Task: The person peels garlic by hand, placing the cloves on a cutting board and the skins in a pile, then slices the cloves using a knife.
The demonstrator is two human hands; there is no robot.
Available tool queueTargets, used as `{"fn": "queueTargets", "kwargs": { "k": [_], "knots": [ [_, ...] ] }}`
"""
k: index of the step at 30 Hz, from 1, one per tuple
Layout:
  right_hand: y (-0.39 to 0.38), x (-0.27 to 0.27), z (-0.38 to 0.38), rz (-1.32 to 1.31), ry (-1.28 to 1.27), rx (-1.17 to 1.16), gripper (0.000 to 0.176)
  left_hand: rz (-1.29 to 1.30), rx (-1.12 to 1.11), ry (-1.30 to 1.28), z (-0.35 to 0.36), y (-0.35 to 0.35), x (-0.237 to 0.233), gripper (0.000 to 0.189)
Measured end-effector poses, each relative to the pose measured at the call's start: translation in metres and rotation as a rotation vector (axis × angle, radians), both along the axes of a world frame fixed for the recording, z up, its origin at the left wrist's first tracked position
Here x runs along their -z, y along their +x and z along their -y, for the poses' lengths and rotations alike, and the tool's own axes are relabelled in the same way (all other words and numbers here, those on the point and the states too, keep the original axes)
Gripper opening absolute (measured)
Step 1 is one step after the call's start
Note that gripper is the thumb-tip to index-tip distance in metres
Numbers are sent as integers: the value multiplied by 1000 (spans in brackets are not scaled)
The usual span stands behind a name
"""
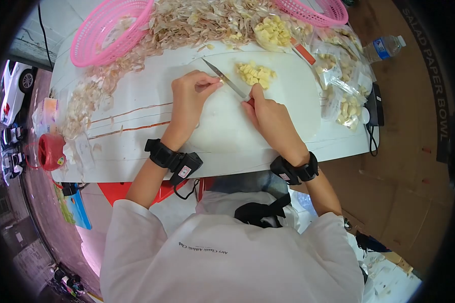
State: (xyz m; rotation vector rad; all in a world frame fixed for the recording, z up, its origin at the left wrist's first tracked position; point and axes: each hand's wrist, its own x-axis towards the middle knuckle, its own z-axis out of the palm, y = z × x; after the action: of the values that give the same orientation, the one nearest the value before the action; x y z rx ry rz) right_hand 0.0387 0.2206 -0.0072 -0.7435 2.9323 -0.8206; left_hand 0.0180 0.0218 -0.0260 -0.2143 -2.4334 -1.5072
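Observation:
In my right hand (269, 113) is a small knife (226, 79), its blade slanting up and left across the white cutting board (288, 113). My left hand (193, 93) is closed in a pinch just left of the blade. A small pale garlic clove shows at its fingertips, partly hidden by them and the knife. Beyond my right hand, a little heap of peeled garlic cloves (256, 74) lies on the board. Black straps with boxes are worn on both wrists.
Dry garlic skins (197, 22) spread along the table's far side, between two pink baskets (93, 55). A bag of peeled garlic (273, 33) and several clear bags of cloves (346, 76) lie right, near a water bottle (385, 48). At left sits a red object (51, 151).

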Motion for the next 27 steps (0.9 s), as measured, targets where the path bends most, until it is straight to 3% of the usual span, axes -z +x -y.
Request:
{"fn": "queueTargets", "kwargs": {
  "k": [27],
  "knots": [
    [3, -2, 3, -55, 60, -12, 22, -19, -22, 13, -2, -1, 2, 9]
  ]
}}
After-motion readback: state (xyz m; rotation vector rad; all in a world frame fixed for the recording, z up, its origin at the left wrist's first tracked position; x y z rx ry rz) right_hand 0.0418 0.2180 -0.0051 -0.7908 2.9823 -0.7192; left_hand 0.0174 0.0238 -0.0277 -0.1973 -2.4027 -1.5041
